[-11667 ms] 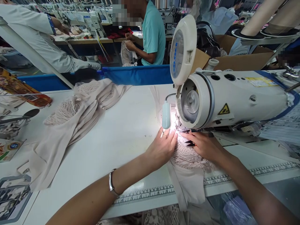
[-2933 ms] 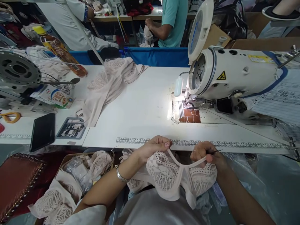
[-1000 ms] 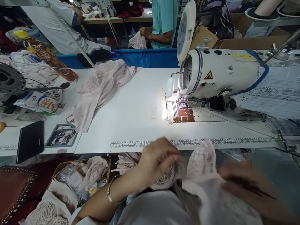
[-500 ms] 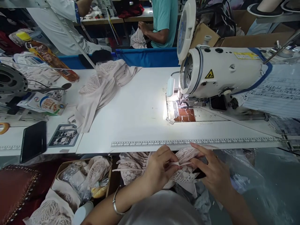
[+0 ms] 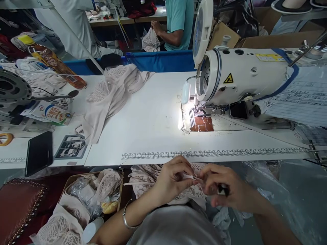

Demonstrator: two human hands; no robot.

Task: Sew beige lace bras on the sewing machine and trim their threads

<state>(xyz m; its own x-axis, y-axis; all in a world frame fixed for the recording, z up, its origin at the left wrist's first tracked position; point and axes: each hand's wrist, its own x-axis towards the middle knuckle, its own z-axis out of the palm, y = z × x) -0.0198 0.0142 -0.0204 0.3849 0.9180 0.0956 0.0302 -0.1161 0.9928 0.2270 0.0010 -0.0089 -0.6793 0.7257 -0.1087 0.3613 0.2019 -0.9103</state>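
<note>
Pale pink lace fabric [image 5: 145, 177] lies over my lap, below the table's front edge. My left hand [image 5: 175, 178], with a silver bangle on the wrist, pinches a fold of it between thumb and fingers. Close beside it on the right, my right hand [image 5: 219, 185] has its fingers curled around a small dark object [image 5: 223, 190], too hidden to identify; its fingertips touch the same fold. Above and to the right stands a white sewing machine [image 5: 237, 78] with its needle area lit.
Along the front of the white table [image 5: 153, 119] runs a printed ruler [image 5: 214, 153]. More lace fabric [image 5: 112, 95], a bottle [image 5: 55, 63] and a black tablet [image 5: 39, 153] are at the left. A box of lace pieces [image 5: 95, 194] stands below. Two people are beyond the table.
My right hand has closed its fingers and turned, and the small dark object now shows in it. My left hand keeps its pinch on the lace. The view has shifted slightly.
</note>
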